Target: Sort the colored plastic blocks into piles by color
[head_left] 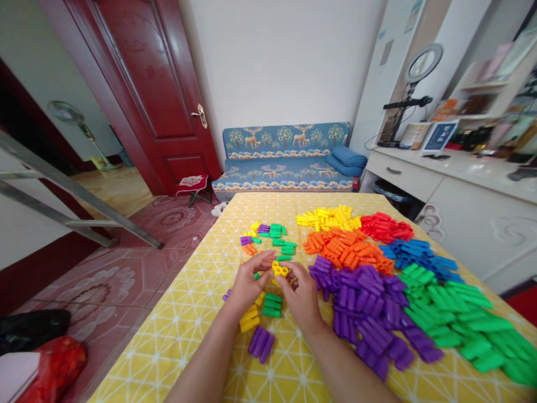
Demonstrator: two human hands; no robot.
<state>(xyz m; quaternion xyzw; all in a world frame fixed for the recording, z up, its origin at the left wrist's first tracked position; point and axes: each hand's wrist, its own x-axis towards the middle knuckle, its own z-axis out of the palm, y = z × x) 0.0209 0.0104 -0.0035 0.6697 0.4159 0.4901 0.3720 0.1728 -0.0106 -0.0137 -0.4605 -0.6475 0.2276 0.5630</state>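
Observation:
Over the table's near middle, my left hand [250,282] and my right hand [302,294] meet at a yellow plastic tube block [279,270], its round open ends facing me. Fingers of both hands close on it from either side. Under and beside my left hand lie yellow blocks [250,318], a green block [272,305] and a purple block [261,343]. Beyond my fingers are loose green blocks [277,230], with a few purple, yellow and orange ones near them. Right of my right hand spreads a purple pile [364,302].
Sorted piles fill the table's right side: yellow [329,217], orange [346,249], red [386,226], blue [419,260] and green [461,319]. A yellow patterned cloth [184,341] covers the table. Behind it stands a blue sofa [285,168]; a white dresser [470,207] is at right.

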